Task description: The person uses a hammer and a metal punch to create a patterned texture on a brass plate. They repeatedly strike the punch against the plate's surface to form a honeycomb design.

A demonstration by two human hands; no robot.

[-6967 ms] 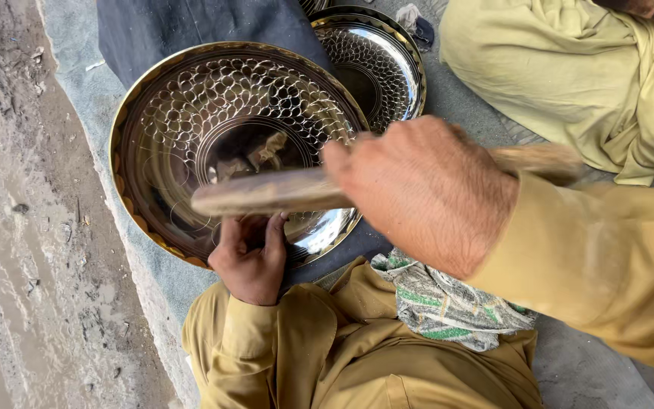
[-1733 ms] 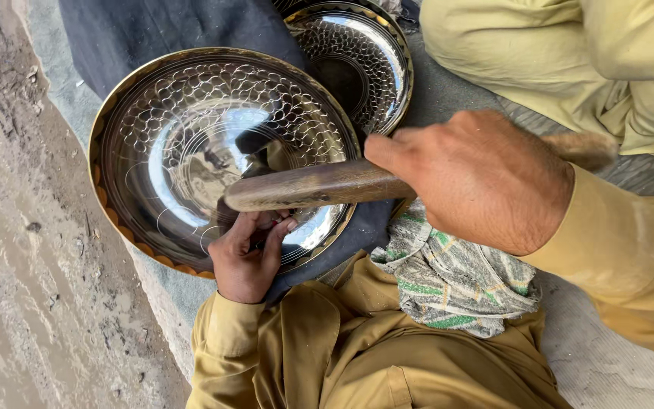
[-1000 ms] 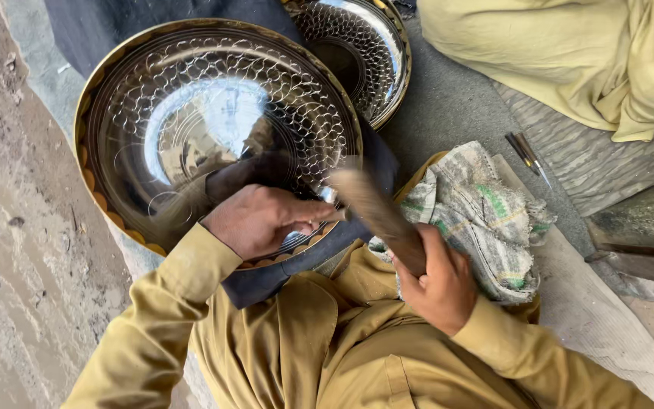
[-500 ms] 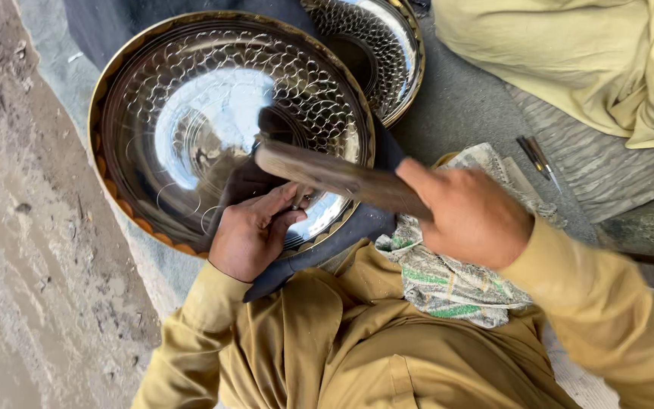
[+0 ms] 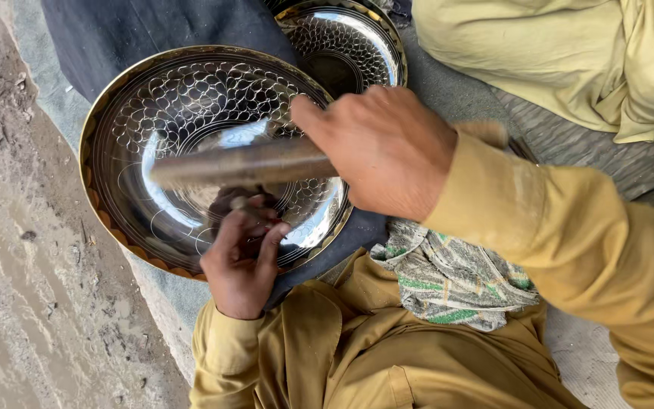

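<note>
Both hands closed, right hand (image 5: 384,148) gripping mallet (image 5: 240,163), left hand (image 5: 242,254) on engraved tray (image 5: 126,151)

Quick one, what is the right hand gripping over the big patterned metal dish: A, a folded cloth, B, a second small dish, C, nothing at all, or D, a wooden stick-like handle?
D: the right hand is closed around a long wooden handle held across the large patterned dish, while the left hand rests at the dish's lower rim.
</note>
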